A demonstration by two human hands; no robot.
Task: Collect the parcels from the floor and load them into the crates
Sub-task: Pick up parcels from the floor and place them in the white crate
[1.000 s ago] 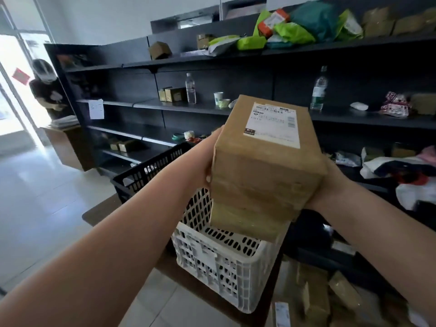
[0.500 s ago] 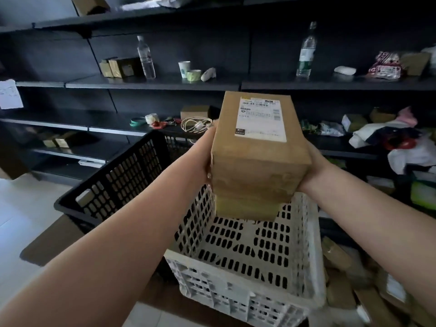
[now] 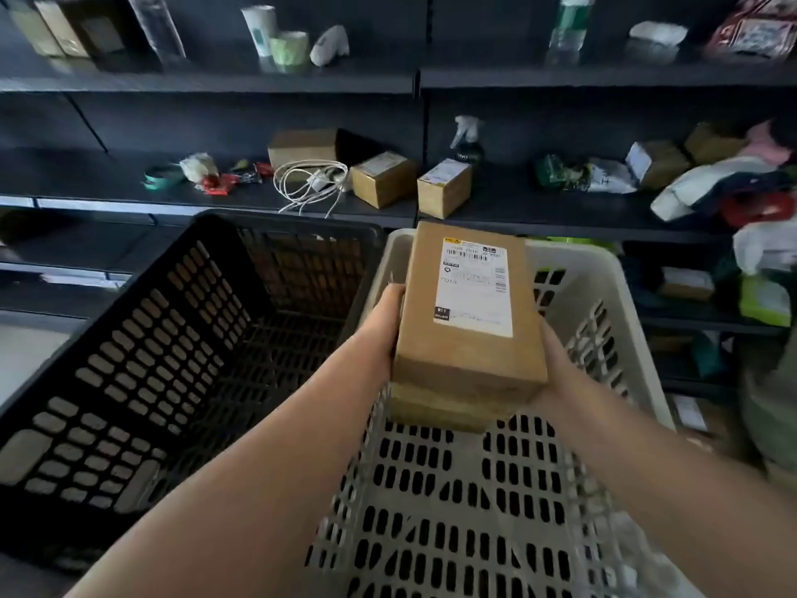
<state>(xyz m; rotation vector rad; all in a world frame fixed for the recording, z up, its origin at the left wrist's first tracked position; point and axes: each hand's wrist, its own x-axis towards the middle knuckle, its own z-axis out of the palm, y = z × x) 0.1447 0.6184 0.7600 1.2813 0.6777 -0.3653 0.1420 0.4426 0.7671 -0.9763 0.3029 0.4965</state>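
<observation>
Brown cardboard parcels [image 3: 468, 334], stacked, sit clamped between your left hand [image 3: 384, 325] and right hand [image 3: 556, 364], one palm on each side. The top one's white label [image 3: 472, 287] is printed too blurrily to read. Since a moment ago you've lowered the stack inside the white crate [image 3: 604, 269], beside the black crate [image 3: 129, 338].

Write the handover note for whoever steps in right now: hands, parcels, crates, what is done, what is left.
Left hand and right hand: both clamped on the sides of a stack of two brown parcels, label up.
Stack is held above the white crate, not set down. The crate's visible floor is bare.
Black crate beside it on the left also looks unloaded.
Done: this stack lifted and brought over the crate.
Left: lower it in and release, then fetch any parcels left on the floor, which is barely in view.
</observation>
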